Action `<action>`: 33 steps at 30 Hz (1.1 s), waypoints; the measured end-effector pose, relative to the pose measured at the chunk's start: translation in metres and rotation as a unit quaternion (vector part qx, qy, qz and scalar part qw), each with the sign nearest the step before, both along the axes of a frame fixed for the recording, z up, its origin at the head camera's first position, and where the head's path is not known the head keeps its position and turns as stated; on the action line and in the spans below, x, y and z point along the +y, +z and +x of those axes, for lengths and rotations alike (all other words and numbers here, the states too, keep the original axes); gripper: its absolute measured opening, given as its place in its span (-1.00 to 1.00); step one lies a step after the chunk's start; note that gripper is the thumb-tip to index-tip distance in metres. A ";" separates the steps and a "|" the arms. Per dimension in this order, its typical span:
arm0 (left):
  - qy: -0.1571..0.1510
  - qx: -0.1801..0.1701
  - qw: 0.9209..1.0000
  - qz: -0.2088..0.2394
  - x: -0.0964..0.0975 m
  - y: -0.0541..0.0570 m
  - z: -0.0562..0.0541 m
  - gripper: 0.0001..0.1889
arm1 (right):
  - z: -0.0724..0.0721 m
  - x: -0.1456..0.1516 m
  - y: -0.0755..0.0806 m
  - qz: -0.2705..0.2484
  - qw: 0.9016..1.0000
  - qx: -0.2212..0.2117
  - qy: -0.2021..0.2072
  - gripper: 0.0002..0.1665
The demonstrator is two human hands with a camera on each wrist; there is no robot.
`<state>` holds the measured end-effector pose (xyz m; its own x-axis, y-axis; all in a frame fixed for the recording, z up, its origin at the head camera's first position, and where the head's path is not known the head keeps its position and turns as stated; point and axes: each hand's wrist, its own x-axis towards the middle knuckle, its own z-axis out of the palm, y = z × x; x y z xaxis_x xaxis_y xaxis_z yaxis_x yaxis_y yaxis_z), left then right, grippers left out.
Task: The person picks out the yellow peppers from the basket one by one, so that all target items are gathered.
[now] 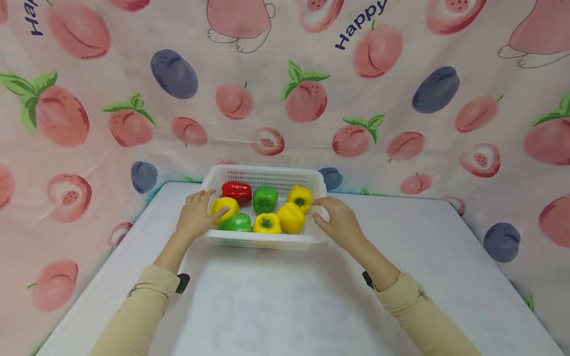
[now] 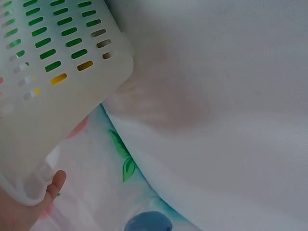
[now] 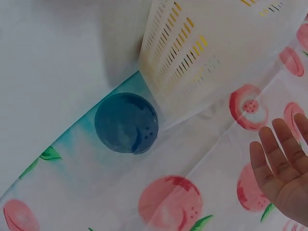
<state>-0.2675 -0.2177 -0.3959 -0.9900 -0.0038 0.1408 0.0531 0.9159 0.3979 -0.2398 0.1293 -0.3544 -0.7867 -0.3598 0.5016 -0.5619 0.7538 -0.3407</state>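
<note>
A white slotted plastic basket (image 1: 267, 237) stands near the far side of the table, holding bell peppers. Inside are a red pepper (image 1: 237, 192), a green pepper (image 1: 265, 199) with another green pepper (image 1: 236, 223) at the front, and several yellow peppers (image 1: 291, 217). At the left rim is my left hand (image 1: 193, 215), its thumb stretched inward over a yellow pepper (image 1: 224, 206). The left wrist view shows one straight finger (image 2: 58, 182) beyond the rim. My right hand (image 1: 340, 222) is beside the right rim with fingers apart; in the right wrist view they extend clear of the basket wall (image 3: 231, 77).
The white table (image 1: 285, 301) extends toward me and to both sides. Behind it hangs a fruit-printed cloth (image 1: 267, 74), which also runs along the left and right sides. The basket's back is close to this cloth.
</note>
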 end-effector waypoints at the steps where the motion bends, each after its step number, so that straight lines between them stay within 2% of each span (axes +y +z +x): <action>1: 0.002 0.000 1.000 -0.001 0.000 0.000 0.000 -0.19 | -0.002 -0.001 0.000 0.004 1.000 -0.007 0.002 -0.72; 7: 0.004 -0.002 1.000 -0.007 -0.001 0.005 0.002 -0.22 | -0.013 -0.015 0.004 0.048 0.998 -0.039 0.022 -0.68; 13: 0.003 -0.023 1.000 0.002 -0.003 0.007 -0.002 -0.17 | -0.024 -0.035 0.012 0.124 0.987 -0.089 0.053 -0.57; 19: 0.008 -0.033 0.999 0.002 -0.003 0.006 -0.003 -0.13 | -0.031 -0.054 0.016 0.139 0.975 -0.154 0.079 -0.50; 26: 0.012 -0.036 0.999 0.006 -0.001 0.004 -0.003 -0.12 | -0.037 -0.067 0.012 0.164 0.961 -0.198 0.102 -0.43; 33: 0.014 -0.034 0.999 0.011 -0.001 0.004 -0.002 -0.13 | -0.045 -0.076 0.007 0.170 0.943 -0.253 0.134 -0.33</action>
<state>-0.2696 -0.2183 -0.3919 -0.9968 -0.0347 0.0721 -0.0012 0.9075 0.4202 -0.2852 0.0537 -0.3474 -0.7524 -0.6521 -0.0934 -0.5784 0.7218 -0.3801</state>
